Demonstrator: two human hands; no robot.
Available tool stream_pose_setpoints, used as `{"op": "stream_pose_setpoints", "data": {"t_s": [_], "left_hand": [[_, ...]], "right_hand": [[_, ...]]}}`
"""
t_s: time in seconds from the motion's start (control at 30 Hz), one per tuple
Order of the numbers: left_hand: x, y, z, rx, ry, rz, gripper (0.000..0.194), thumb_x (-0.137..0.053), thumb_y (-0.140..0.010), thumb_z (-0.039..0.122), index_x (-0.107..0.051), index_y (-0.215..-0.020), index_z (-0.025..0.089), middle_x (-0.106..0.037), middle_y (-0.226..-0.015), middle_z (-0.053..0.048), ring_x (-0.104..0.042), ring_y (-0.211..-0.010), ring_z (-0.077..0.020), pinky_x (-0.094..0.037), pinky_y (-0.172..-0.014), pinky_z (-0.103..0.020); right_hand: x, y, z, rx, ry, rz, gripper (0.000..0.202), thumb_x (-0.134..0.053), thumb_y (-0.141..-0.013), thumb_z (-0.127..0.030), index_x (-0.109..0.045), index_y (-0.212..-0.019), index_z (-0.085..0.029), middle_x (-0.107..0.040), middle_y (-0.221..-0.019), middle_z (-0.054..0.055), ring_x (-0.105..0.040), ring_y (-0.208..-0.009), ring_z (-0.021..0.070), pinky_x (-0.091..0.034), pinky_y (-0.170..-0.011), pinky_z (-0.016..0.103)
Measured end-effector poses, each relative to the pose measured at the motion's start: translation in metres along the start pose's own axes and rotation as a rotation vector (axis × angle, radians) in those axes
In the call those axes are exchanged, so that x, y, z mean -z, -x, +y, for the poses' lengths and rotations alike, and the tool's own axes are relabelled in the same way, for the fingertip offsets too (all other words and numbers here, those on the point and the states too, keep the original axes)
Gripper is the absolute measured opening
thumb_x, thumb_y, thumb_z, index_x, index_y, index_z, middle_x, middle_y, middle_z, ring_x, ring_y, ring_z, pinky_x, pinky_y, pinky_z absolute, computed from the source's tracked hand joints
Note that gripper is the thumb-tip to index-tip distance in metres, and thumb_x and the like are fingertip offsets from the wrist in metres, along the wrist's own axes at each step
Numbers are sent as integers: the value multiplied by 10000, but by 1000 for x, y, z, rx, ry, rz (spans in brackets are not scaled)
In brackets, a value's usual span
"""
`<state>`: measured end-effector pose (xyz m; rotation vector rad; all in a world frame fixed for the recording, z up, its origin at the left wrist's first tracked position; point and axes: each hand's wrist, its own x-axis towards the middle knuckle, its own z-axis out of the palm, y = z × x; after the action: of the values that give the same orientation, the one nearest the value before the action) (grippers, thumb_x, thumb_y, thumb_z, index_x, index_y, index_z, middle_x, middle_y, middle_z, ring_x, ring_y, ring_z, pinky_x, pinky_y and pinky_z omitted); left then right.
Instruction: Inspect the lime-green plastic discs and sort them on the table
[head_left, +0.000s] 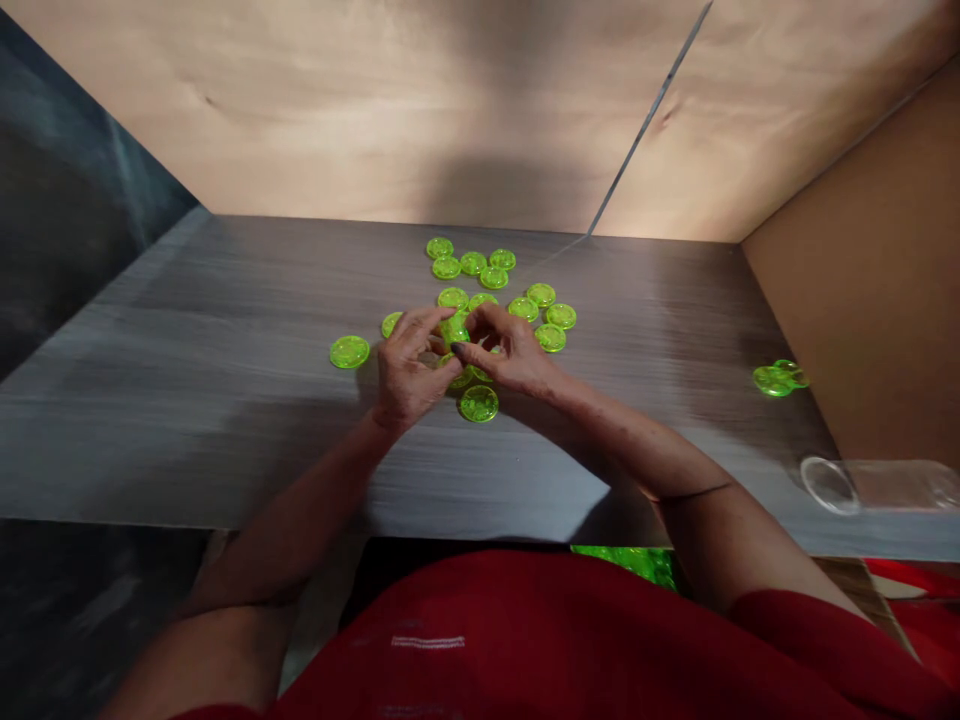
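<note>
My left hand (409,368) and my right hand (517,350) meet over the middle of the table. Between their fingertips is a small stack of translucent bright-green plastic discs (454,330), partly hidden by the fingers. Both hands are closed around it, thumbs towards me. More loose discs of the same kind lie beneath and around the hands, some covered by them. One disc (479,404) lies just in front of the hands, and another disc (349,352) is left of my left hand. Several discs (551,338) spread to the right of my right hand.
Behind the grey table (225,430) rises a wooden panel (337,120), with a brown side wall (877,270) on the right. A few green discs (774,380) lie by that wall. A clear plastic cylinder (885,485) rests at the right front. Green material (630,563) shows below the table edge.
</note>
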<state>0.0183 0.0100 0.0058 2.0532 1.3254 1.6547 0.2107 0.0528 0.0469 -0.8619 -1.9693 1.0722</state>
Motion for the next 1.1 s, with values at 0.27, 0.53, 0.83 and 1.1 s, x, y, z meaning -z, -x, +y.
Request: {"op": "stream_pose_setpoints", "data": {"t_s": [0.27, 0.53, 0.83, 1.1], "left_hand": [[3, 0, 0, -238, -300, -2, 374, -777, -1008, 258, -762, -1381, 255, -797, -1307, -97, -774, -1210, -279, -681, -1085, -459], [-2, 4, 6, -221, -325, -20, 374, -739, -1048, 316, -755, -1417, 261, -799, -1326, -113, -763, -1246, -297, -651, -1135, -495], [9, -12, -5, 223, 327, -114, 570, -914, -892, 479, -830, -1386, 207, -863, -1157, -106, -813, -915, -231, -701, -725, -324], [17, -13, -3, 139, 272, -79, 333, -883, -970, 482, -890, -1193, 235, -855, -1109, -92, -799, -869, -213, -696, -740, -340]], "right_hand": [[-4, 3, -16, -82, 318, 21, 421, -765, -985, -342, -461, -710, -245, -471, -667, -53, -415, -681, 125, -287, -663, 314], [-10, 6, -7, 0, 400, 84, 320, -681, -937, -240, -447, -719, -261, -499, -692, -27, -423, -708, 153, -334, -698, 328], [2, -1, 9, 21, 50, 75, 416, -726, -1008, -417, -489, -710, -253, -474, -663, -50, -428, -670, 132, -358, -634, 296], [9, -14, 32, 100, -233, -110, 555, -856, -915, -743, -712, -1016, -216, -721, -899, 20, -631, -798, 178, -529, -684, 308]]}}
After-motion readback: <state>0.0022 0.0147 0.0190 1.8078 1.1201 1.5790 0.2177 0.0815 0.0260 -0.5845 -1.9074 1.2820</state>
